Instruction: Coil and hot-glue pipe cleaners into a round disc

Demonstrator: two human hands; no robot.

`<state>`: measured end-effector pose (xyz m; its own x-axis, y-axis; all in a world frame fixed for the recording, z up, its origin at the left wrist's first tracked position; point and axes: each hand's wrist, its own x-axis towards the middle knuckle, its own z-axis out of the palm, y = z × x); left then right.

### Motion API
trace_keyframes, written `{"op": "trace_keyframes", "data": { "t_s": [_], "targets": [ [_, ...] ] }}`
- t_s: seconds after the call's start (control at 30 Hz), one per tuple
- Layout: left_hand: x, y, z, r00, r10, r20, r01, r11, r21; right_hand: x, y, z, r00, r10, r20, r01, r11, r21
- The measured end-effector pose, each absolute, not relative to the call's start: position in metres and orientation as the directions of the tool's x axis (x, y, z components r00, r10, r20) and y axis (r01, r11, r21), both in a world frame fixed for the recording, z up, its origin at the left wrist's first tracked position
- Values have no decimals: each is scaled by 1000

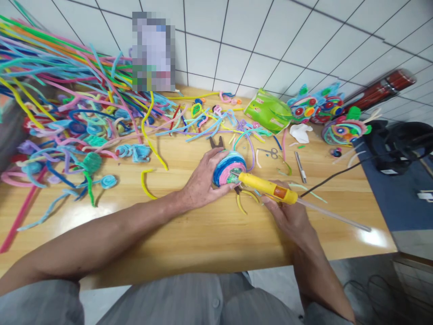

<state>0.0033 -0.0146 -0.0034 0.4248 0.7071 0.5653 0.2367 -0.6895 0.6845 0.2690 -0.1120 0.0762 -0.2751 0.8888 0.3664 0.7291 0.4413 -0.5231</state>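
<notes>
My left hand (pixel 201 183) is closed around a round piece wound from pipe cleaners (pixel 221 175), with blue, pink and pale green rings. In my right hand (pixel 287 214) is a yellow hot glue gun (pixel 264 187), its fingers wrapped round the handle. The gun's nozzle meets the face of the round piece near the middle; whether glue is coming out cannot be made out. A clear glue stick (pixel 338 218) juts from the gun's back end. Behind and below the piece, pliers with yellow handles (pixel 248 198) lie partly hidden.
Loose pipe cleaners (pixel 84 113) heap over the left side. Toward the back right are a green tissue pack (pixel 267 110), finished colourful figures (pixel 343 128) and a dark red flask (pixel 382 88). Small scissors (pixel 272 153) and a craft knife (pixel 300 167) lie nearer. A black cord (pixel 334 174) runs right.
</notes>
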Motion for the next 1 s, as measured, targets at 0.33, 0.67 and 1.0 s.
{"op": "trace_keyframes", "data": {
  "t_s": [0.33,0.67,1.0],
  "targets": [
    [4,-14,-3,415,699,582,231,-700,675,268,-114,74,-253,894,369,731,427,-532],
    [5,-15,-3,409,699,587,231,-701,675,268,-113,75,-280,866,415,738,471,-484],
    [4,-15,-4,416,707,571,228,-689,688,268,-114,74,-272,879,391,747,450,-490]
  ]
}}
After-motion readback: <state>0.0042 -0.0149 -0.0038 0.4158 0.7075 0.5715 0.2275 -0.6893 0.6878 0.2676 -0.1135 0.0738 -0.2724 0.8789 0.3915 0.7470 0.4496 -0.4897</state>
